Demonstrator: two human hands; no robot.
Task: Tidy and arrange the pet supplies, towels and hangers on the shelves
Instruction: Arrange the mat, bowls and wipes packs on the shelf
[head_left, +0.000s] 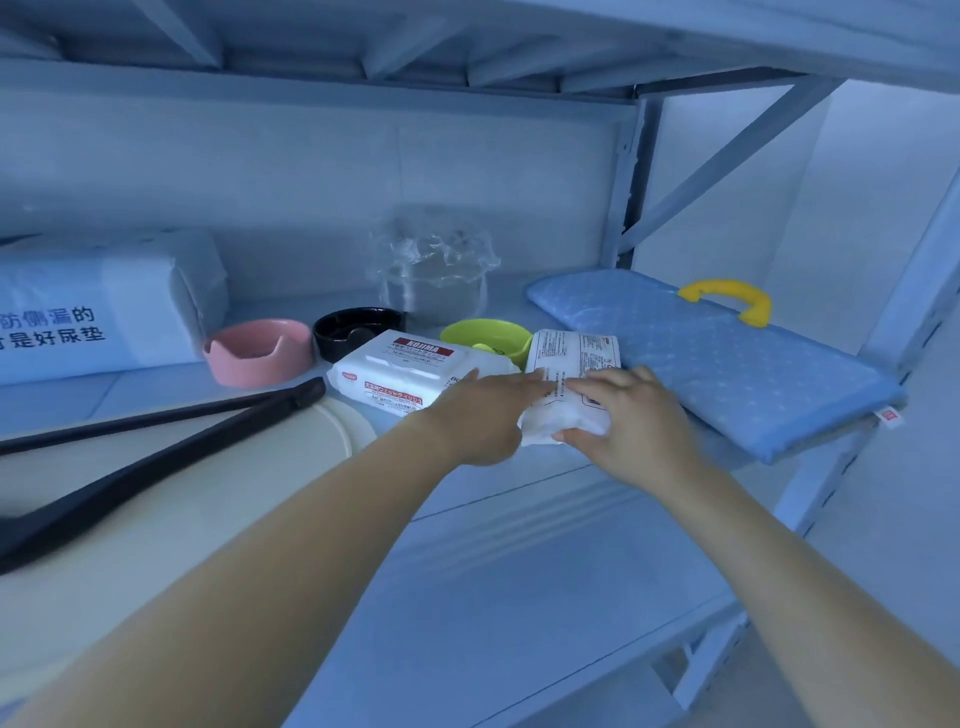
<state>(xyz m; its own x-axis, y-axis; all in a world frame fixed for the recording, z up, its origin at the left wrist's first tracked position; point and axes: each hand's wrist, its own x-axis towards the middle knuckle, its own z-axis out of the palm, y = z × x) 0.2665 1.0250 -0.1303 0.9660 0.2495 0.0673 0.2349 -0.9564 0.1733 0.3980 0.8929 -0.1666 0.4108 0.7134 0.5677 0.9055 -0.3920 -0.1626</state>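
Where the metal shelf (519, 545) runs under an upper tier, goods sit in a loose row, noted largest down. Far left: big white pad pack (98, 312) with blue printed characters, lying flat. Right end: blue dotted padded board (717, 358), its near corner overhanging the shelf edge, a yellow handle (727, 301) at its far side. Front left: black hanger (156, 441) lying across a cream round lid (343, 431). Back centre: crumpled clear plastic container (434, 275). Mid row: KOJIMA wipes pack (400, 374), flat, label up. Beside it, touching, a 2nd white pack (571, 384), printed back up, between wipes pack and board. Left hand (488, 410) lies flat, fingers extended, against that 2nd pack's left side; right hand (628, 421) grips its near right corner, thumb underneath. Behind: pink bowl (260, 353), black bowl (353, 332), green bowl (488, 338), the green 1 partly hidden by the packs.
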